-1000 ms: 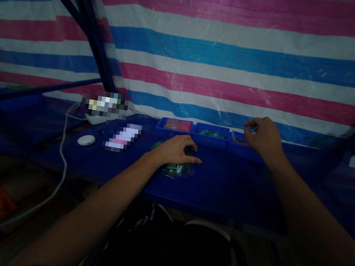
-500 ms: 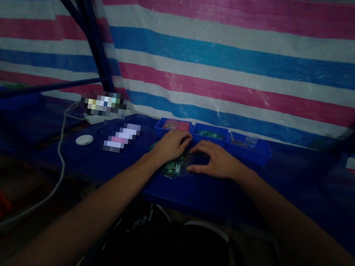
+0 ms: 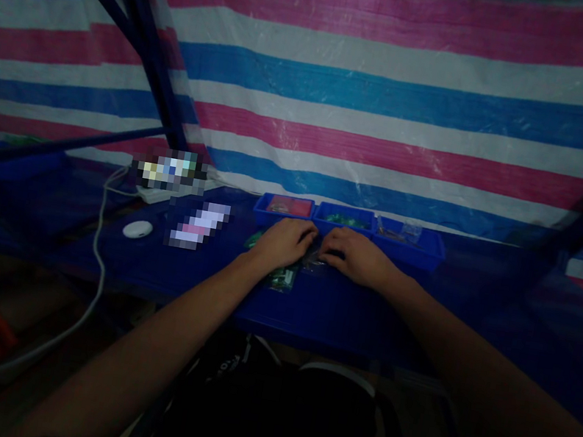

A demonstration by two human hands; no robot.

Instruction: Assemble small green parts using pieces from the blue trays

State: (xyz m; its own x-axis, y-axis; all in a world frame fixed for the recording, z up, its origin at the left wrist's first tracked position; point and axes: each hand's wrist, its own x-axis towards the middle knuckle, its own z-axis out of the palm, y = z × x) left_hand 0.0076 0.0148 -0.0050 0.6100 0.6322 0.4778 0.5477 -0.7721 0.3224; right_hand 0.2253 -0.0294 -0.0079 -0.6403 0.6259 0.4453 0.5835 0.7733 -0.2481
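Note:
My left hand (image 3: 283, 241) is closed above the blue table, its fingers curled toward the right. Facing it, my right hand (image 3: 357, 256) is closed too, thumb and fingers pinched on the edge of a small clear plastic bag (image 3: 312, 261). The bag lies between both hands; its contents are too dark to make out. What my left fingertips hold, if anything, is hidden. Under my left wrist lies a green packet (image 3: 281, 279) with a white mark. More green packaging (image 3: 253, 240) shows left of that hand.
Behind my hands stand three blue bins: one with red packets (image 3: 290, 206), one with green packets (image 3: 345, 220), one with clear bags (image 3: 410, 232). To the left are a blurred-out phone-like slab (image 3: 201, 226), a round white case (image 3: 137, 229), a power strip (image 3: 178, 191) and a cable (image 3: 100, 268).
My right hand has closed from a wide finger spread into a pinch at the clear bag. My left hand has shifted slightly down and right.

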